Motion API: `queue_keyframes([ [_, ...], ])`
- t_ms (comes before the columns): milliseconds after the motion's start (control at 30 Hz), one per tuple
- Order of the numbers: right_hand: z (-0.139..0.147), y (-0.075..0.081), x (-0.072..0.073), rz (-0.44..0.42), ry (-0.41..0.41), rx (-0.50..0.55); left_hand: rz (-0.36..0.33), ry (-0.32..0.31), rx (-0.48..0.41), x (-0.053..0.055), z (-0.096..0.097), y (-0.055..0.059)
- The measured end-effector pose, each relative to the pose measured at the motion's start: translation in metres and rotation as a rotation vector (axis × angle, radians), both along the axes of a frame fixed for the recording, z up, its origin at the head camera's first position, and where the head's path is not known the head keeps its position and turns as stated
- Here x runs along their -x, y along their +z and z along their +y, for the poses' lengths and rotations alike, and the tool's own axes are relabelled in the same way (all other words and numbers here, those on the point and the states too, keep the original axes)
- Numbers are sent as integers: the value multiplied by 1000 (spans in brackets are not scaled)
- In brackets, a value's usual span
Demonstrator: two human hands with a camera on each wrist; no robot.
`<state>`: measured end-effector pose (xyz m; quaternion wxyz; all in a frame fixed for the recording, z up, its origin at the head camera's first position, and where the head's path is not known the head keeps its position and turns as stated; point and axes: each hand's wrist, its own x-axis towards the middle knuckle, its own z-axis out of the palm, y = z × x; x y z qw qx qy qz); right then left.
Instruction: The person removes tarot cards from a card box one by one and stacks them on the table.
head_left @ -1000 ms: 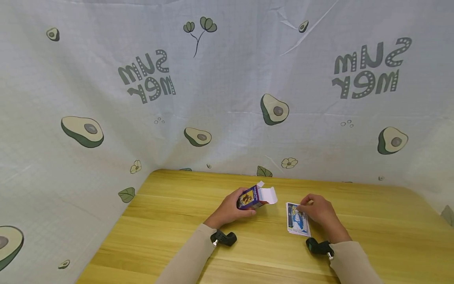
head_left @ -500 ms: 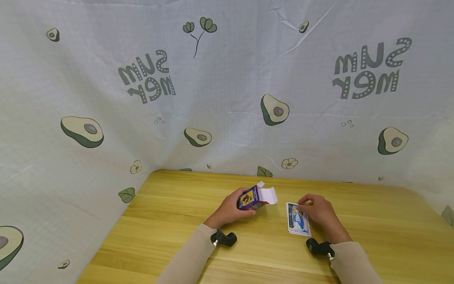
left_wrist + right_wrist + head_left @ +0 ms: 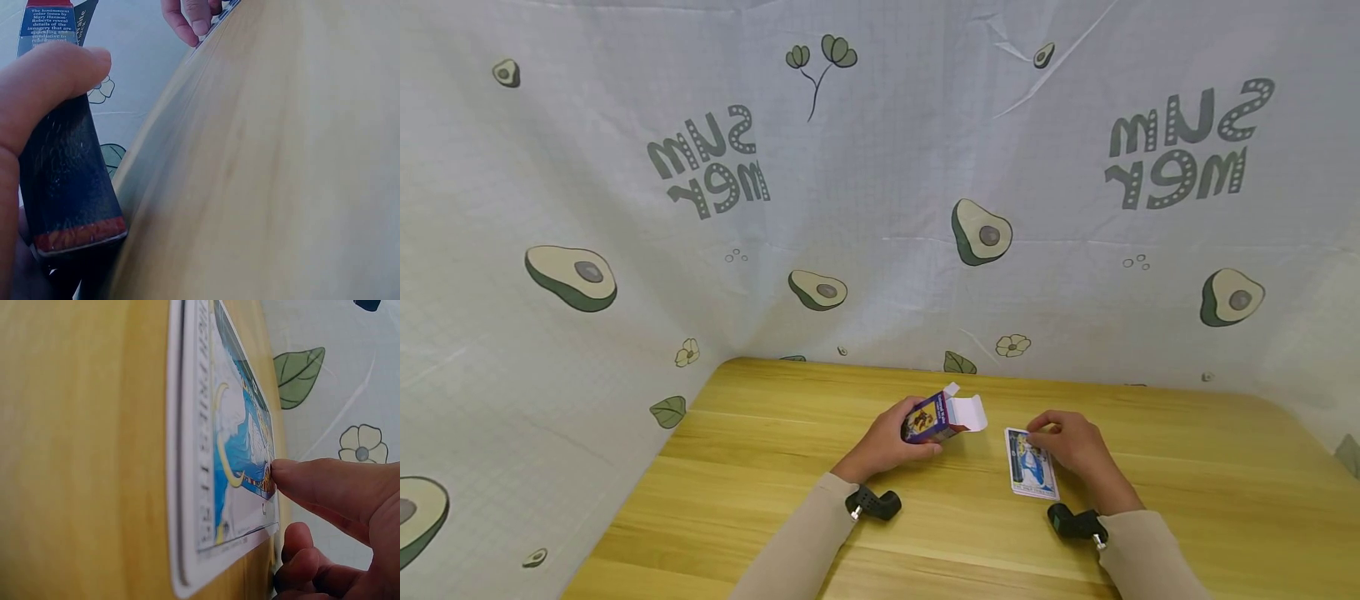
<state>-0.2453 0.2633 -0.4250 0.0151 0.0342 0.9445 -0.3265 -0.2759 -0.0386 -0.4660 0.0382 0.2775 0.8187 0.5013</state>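
Note:
My left hand grips a purple tarot card box, tilted above the table. Its thumb lies across the box's dark narrow side in the left wrist view. The white top flaps are folded out; the inside is hidden. To the right, a small stack of tarot cards lies face up, a blue-robed figure on top. My right hand is over the stack's upper right; in the right wrist view one extended fingertip presses the top card's face, other fingers bent beside the edge.
The wooden table carries the cards between my hands. A pale curtain printed with avocados hangs behind and along the left side. Black wrist cameras are worn on both forearms.
The top card's lower end has shifted very slightly right on the stack, and my right fingertips a little left. My left hand and the box have stayed put.

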Motion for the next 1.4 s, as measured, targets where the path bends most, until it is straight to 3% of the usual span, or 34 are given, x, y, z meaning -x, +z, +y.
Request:
queue_keyframes([
  [1133, -7, 4, -6, -10, 40, -37, 8, 1, 2, -3, -4, 0],
  [1267, -10, 7, -9, -8, 89, -80, 12, 1, 3, -2, -3, -1],
  [1400, -10, 12, -16, 57, 210, -144, 14, -3, 4, -1, -3, -2],
])
